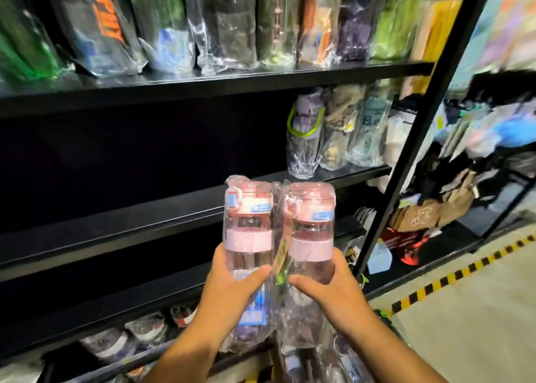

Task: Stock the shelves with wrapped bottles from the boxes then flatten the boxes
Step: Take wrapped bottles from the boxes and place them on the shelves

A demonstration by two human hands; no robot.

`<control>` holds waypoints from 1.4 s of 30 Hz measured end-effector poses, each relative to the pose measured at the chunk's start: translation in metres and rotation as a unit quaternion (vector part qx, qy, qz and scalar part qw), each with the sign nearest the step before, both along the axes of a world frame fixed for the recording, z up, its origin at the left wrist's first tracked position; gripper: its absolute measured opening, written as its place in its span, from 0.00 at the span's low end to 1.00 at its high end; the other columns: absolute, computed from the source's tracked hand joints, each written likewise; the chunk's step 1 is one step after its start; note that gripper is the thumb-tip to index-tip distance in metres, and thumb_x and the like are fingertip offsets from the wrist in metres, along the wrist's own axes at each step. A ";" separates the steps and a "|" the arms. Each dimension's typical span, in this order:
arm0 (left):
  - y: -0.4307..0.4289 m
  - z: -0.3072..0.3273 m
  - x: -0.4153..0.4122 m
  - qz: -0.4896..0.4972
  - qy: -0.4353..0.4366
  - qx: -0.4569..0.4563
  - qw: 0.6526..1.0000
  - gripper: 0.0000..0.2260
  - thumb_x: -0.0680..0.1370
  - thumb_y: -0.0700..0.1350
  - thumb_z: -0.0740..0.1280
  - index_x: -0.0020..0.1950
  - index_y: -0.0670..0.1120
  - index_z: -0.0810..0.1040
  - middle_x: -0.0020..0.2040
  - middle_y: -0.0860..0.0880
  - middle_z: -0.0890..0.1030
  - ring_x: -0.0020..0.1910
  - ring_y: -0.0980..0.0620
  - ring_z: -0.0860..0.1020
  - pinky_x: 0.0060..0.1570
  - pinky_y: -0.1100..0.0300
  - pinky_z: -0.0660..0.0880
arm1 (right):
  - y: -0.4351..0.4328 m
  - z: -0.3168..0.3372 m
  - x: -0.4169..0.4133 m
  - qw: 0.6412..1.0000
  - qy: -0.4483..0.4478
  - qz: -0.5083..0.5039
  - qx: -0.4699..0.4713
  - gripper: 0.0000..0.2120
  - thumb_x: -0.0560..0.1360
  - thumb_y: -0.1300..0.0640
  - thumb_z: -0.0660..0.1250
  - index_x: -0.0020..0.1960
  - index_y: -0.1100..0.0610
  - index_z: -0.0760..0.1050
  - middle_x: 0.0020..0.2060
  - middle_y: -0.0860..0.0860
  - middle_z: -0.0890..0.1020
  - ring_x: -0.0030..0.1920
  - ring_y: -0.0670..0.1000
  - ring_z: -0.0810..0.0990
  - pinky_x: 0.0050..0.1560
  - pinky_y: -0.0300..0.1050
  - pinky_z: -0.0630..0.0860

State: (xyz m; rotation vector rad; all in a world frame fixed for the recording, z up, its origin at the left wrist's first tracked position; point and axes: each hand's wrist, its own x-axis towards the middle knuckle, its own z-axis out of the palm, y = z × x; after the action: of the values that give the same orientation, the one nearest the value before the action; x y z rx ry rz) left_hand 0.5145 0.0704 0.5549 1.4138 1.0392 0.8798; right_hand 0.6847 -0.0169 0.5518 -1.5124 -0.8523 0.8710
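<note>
I hold two clear bottles with pink lids and pink bands, each in a plastic wrapper, upright and side by side in front of the black shelving. My left hand point(232, 284) grips the left pink bottle point(248, 223) round its lower body. My right hand point(324, 284) grips the right pink bottle point(310, 226) the same way. Both bottles are level with the middle shelf board point(116, 228), whose left part is bare. No box shows clearly; the bottom edge of the view is blurred.
Wrapped bottles line the top shelf point(220, 22), and three stand at the right end of the middle shelf point(333, 130). More wrapped bottles lie low at the bottom left point(139, 336). A black upright post point(406, 156) bounds the shelf. Yellow-black floor tape point(452, 275) runs to the right.
</note>
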 end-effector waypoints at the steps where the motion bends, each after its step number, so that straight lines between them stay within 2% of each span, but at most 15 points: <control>1: 0.016 0.004 0.006 0.000 -0.001 0.003 1.000 0.32 0.71 0.49 0.77 0.70 0.62 0.65 0.60 0.64 0.76 0.56 0.65 0.77 0.49 0.67 0.71 | 0.016 0.005 0.007 1.000 -0.010 -0.001 0.005 0.33 0.65 0.54 0.81 0.65 0.44 0.69 0.55 0.40 0.82 0.53 0.38 0.82 0.50 0.36 0.76; 5: 0.083 0.023 0.026 0.013 0.000 0.035 0.999 0.31 0.72 0.48 0.77 0.69 0.62 0.66 0.60 0.63 0.78 0.55 0.66 0.78 0.50 0.66 0.73 | 0.084 0.030 0.031 0.997 -0.062 -0.007 0.047 0.36 0.64 0.54 0.82 0.67 0.46 0.68 0.57 0.40 0.81 0.55 0.38 0.80 0.50 0.34 0.76; 9: 0.133 0.034 0.045 0.054 -0.011 0.060 0.997 0.31 0.73 0.46 0.77 0.71 0.57 0.66 0.59 0.63 0.77 0.54 0.67 0.77 0.45 0.70 0.73 | 0.142 0.048 0.049 0.989 -0.108 -0.014 0.098 0.36 0.65 0.55 0.81 0.67 0.46 0.68 0.58 0.39 0.79 0.56 0.35 0.78 0.51 0.27 0.73; 12: 0.156 0.038 0.055 0.091 -0.016 0.071 0.993 0.31 0.73 0.47 0.77 0.71 0.55 0.67 0.59 0.59 0.78 0.55 0.63 0.78 0.48 0.65 0.75 | 0.181 0.053 0.060 0.983 -0.126 -0.017 0.132 0.35 0.65 0.56 0.81 0.66 0.46 0.67 0.59 0.41 0.79 0.57 0.37 0.78 0.53 0.27 0.73; 15: 0.166 0.036 0.061 0.119 -0.022 0.065 0.990 0.31 0.73 0.48 0.76 0.72 0.55 0.66 0.59 0.59 0.78 0.55 0.63 0.78 0.43 0.69 0.74 | 0.217 0.049 0.073 0.978 -0.151 -0.015 0.145 0.36 0.65 0.55 0.81 0.67 0.47 0.67 0.59 0.43 0.79 0.59 0.41 0.78 0.58 0.35 0.74; 18: 0.169 0.037 0.064 0.137 -0.025 0.058 0.989 0.30 0.74 0.48 0.75 0.72 0.57 0.65 0.60 0.60 0.77 0.55 0.63 0.77 0.47 0.66 0.73 | 0.244 0.035 0.084 0.978 -0.163 -0.008 0.133 0.38 0.65 0.51 0.81 0.69 0.46 0.65 0.61 0.45 0.77 0.61 0.46 0.77 0.62 0.49 0.76; 23: 0.181 0.024 0.067 0.186 -0.008 0.030 0.982 0.32 0.74 0.48 0.76 0.73 0.57 0.65 0.62 0.59 0.77 0.60 0.56 0.77 0.58 0.56 0.76 | 0.285 0.012 0.094 0.978 -0.185 -0.024 0.090 0.36 0.66 0.41 0.77 0.67 0.52 0.66 0.62 0.51 0.75 0.61 0.52 0.75 0.62 0.52 0.74; 26: 0.188 0.014 0.076 0.215 -0.035 0.003 0.976 0.27 0.74 0.40 0.75 0.71 0.47 0.69 0.61 0.48 0.79 0.56 0.53 0.79 0.45 0.69 0.77 | 0.301 0.002 0.093 0.974 -0.212 -0.019 0.073 0.33 0.69 0.42 0.76 0.63 0.60 0.68 0.58 0.54 0.72 0.59 0.55 0.72 0.58 0.49 0.72; 28: 0.192 0.009 0.080 0.221 -0.037 0.004 0.974 0.22 0.74 0.37 0.74 0.67 0.44 0.72 0.59 0.44 0.81 0.54 0.52 0.80 0.46 0.67 0.79 | 0.298 -0.010 0.090 0.974 -0.210 -0.023 0.079 0.34 0.72 0.43 0.73 0.69 0.59 0.65 0.62 0.52 0.69 0.61 0.51 0.71 0.59 0.46 0.71; 30: 0.197 0.007 0.084 0.230 -0.023 0.014 0.973 0.18 0.74 0.38 0.75 0.61 0.45 0.74 0.54 0.46 0.81 0.52 0.50 0.81 0.51 0.59 0.79 | 0.295 -0.021 0.087 0.972 -0.216 -0.041 0.088 0.34 0.73 0.39 0.68 0.72 0.55 0.64 0.65 0.52 0.69 0.64 0.54 0.72 0.62 0.52 0.73; 33: 0.202 0.004 0.085 0.231 -0.028 -0.005 0.973 0.13 0.75 0.36 0.73 0.55 0.43 0.73 0.43 0.50 0.77 0.40 0.51 0.77 0.36 0.71 0.75 | 0.299 -0.028 0.085 0.961 -0.259 -0.064 0.069 0.29 0.74 0.43 0.68 0.70 0.53 0.65 0.63 0.51 0.71 0.64 0.56 0.71 0.58 0.50 0.72; 35: 0.205 0.001 0.084 0.197 -0.011 0.010 0.980 0.13 0.76 0.35 0.72 0.56 0.46 0.74 0.44 0.51 0.79 0.37 0.58 0.80 0.31 0.74 0.73 | 0.300 -0.027 0.084 0.955 -0.280 -0.075 0.061 0.28 0.75 0.45 0.68 0.70 0.53 0.65 0.63 0.51 0.71 0.64 0.55 0.71 0.54 0.47 0.69; 38: 0.209 0.008 0.085 0.188 0.047 0.066 0.979 0.15 0.74 0.34 0.73 0.56 0.49 0.76 0.42 0.55 0.83 0.41 0.59 0.82 0.35 0.70 0.76 | 0.300 -0.029 0.083 0.948 -0.304 -0.082 0.055 0.29 0.76 0.44 0.66 0.72 0.55 0.63 0.66 0.52 0.70 0.66 0.55 0.69 0.56 0.49 0.70; 40: 0.217 0.007 0.080 0.232 -0.001 0.079 0.969 0.14 0.73 0.34 0.74 0.55 0.44 0.78 0.42 0.50 0.83 0.40 0.54 0.82 0.37 0.67 0.78 | 0.300 -0.031 0.083 0.941 -0.321 -0.085 0.058 0.30 0.77 0.42 0.64 0.73 0.56 0.63 0.67 0.53 0.70 0.66 0.56 0.68 0.57 0.50 0.70; 42: 0.222 0.008 0.078 0.222 0.028 0.104 0.969 0.20 0.72 0.46 0.77 0.59 0.40 0.77 0.48 0.47 0.82 0.46 0.52 0.83 0.47 0.60 0.80 | 0.300 -0.032 0.082 0.934 -0.338 -0.093 0.070 0.32 0.76 0.38 0.60 0.72 0.57 0.63 0.66 0.54 0.70 0.65 0.56 0.69 0.56 0.49 0.70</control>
State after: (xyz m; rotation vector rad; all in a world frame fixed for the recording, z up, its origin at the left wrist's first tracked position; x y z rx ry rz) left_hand 0.5920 0.2922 0.5624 1.4064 1.3668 1.3110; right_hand 0.7672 0.2835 0.5197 -1.7528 -1.2061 0.1246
